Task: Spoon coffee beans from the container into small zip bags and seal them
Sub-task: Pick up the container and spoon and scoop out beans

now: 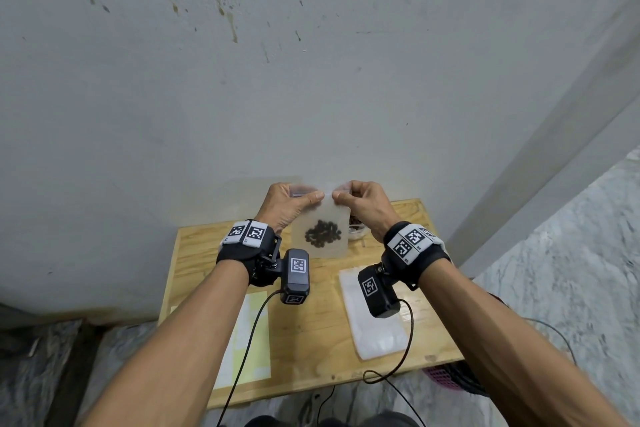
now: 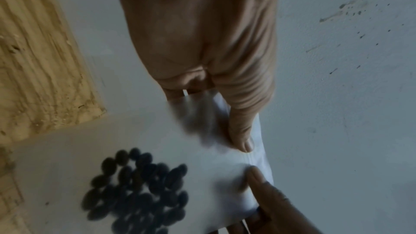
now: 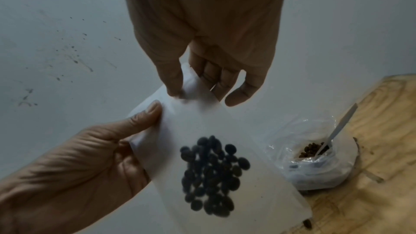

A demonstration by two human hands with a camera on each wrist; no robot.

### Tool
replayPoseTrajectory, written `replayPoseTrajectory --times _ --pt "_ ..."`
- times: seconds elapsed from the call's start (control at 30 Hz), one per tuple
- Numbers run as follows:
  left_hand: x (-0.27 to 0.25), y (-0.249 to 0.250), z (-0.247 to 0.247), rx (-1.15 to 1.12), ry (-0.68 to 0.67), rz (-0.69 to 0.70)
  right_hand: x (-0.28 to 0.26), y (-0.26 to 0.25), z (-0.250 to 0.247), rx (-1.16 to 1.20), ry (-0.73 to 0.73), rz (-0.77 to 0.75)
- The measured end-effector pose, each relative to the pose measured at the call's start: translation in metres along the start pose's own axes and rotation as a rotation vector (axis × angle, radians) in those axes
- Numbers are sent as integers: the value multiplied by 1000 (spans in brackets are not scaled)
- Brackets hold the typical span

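A small frosted zip bag (image 1: 320, 229) hangs in the air above the wooden table (image 1: 311, 340), with a clump of dark coffee beans (image 1: 322, 233) in its lower half. My left hand (image 1: 289, 199) pinches the bag's top edge on the left, and my right hand (image 1: 360, 199) pinches it on the right, thumbs nearly meeting at the middle. The same bag (image 2: 157, 166) and beans (image 2: 137, 191) fill the left wrist view, and the bag (image 3: 213, 149) shows in the right wrist view. The bean container (image 3: 315, 159), lined with clear plastic, stands behind with a white spoon (image 3: 337, 129) in it.
A stack of empty zip bags (image 1: 375, 326) lies on the table's right part. A pale yellow sheet (image 1: 246, 336) lies at the left front. Black cables (image 1: 391, 367) trail over the front edge. A stained grey wall (image 1: 277, 80) rises right behind the table.
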State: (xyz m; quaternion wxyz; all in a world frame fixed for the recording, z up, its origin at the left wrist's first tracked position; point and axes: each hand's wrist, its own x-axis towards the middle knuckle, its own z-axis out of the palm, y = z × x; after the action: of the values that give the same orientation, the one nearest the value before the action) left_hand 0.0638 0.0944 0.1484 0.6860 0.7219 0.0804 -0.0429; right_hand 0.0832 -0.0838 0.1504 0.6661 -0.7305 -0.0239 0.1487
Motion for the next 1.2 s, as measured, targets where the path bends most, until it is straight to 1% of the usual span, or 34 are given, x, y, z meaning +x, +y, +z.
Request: replayPoseTrajectory --times 0.13,0.33,0.43,0.53,0.6,0.73,0.83,0.93,1.0,1.1,1.17,1.2 --pt "-2 -1 -3 15 -24 -7 -2 2 1 22 -20 18" --pt "-7 -9 -10 -9 -13 -48 -2 3 -2 35 54 56" --pt "-9 -11 -10 7 -16 -41 -2 7 -1 55 44 73" --pt "-11 -12 -12 5 -17 -60 -3 10 1 81 3 94" --pt "-12 -15 -14 1 -21 -80 -4 11 2 100 -7 99" --pt "-19 -21 -14 -4 -59 -139 -3 15 5 91 42 98" --pt "-23 -30 -13 1 -3 -158 -6 25 7 85 19 150" --pt "-29 -49 -17 -1 70 -218 -17 51 10 -17 -36 258" --pt "-38 -66 -20 35 92 -283 -25 77 16 -84 -41 315" --pt "-55 -99 -19 121 143 -387 -33 113 30 -131 -2 426" --pt "-64 -125 -17 291 171 -429 -36 135 40 -186 43 489" --pt "-69 -137 -17 441 162 -421 -37 144 45 -225 65 507"
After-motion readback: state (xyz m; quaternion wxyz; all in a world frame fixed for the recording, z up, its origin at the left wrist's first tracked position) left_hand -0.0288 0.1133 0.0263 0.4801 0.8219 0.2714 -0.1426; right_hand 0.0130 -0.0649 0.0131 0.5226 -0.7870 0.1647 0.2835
